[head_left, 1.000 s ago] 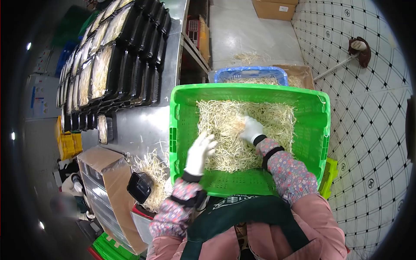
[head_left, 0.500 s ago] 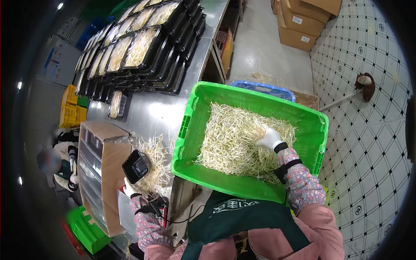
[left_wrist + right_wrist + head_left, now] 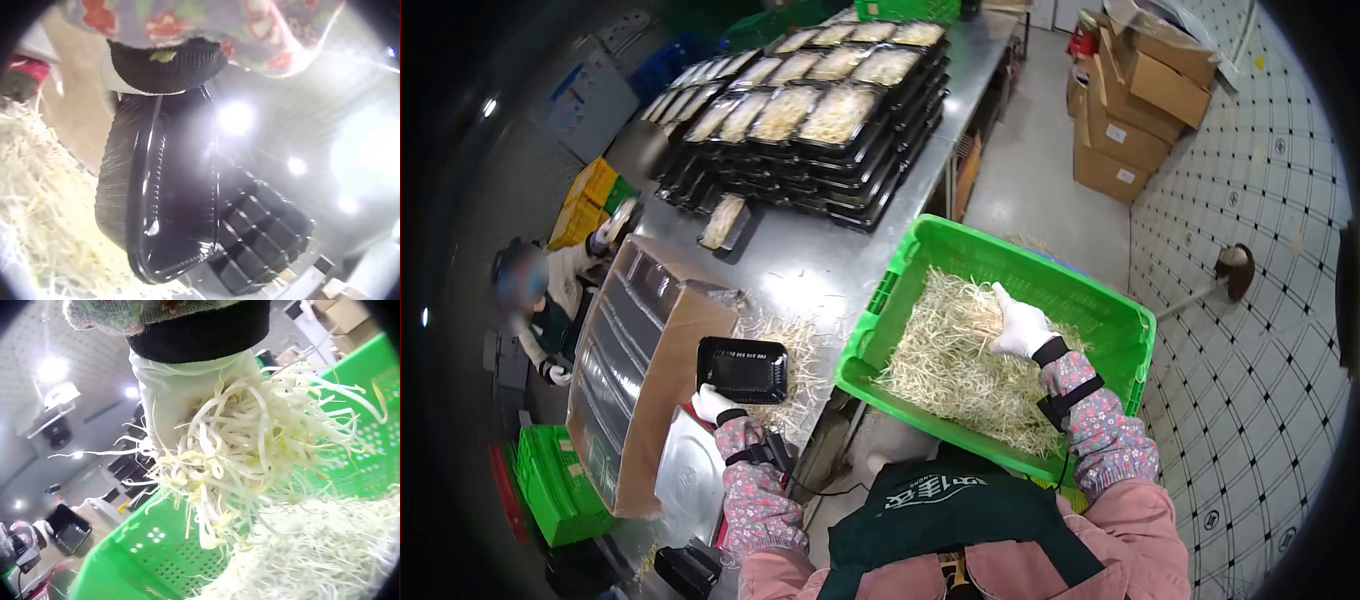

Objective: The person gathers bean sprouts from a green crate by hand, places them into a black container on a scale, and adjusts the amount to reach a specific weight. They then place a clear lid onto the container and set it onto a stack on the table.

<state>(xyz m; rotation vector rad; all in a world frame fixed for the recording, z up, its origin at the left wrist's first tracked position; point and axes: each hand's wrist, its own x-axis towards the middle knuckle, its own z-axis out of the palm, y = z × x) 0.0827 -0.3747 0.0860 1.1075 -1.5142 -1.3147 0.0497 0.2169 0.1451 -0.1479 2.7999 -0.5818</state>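
Observation:
In the head view my gloved left hand (image 3: 715,402) grips the near left edge of a black plastic tray (image 3: 743,370), its hollow facing up. The left wrist view shows this tray (image 3: 181,187) close up, the fingers hidden behind it. On the other side, my gloved right hand (image 3: 1022,325) is over a green crate (image 3: 1050,275) of bean sprouts (image 3: 960,380). A thick bunch of bean sprouts (image 3: 237,444) is gripped in it, strands hanging out on all sides above the heap, as the right wrist view shows.
Filled, wrapped trays (image 3: 835,115) stand stacked on the metal table (image 3: 800,265). Loose sprouts (image 3: 800,350) lie beside the black tray. A cardboard box (image 3: 685,345) of black trays and a metal plate (image 3: 690,470) are at the left. Another person (image 3: 555,285) works beyond the box.
My left hand has gone from the crate to the black tray and now holds it, turned level. The right hand has come up from the sprouts with a bunch. The head view has swung left.

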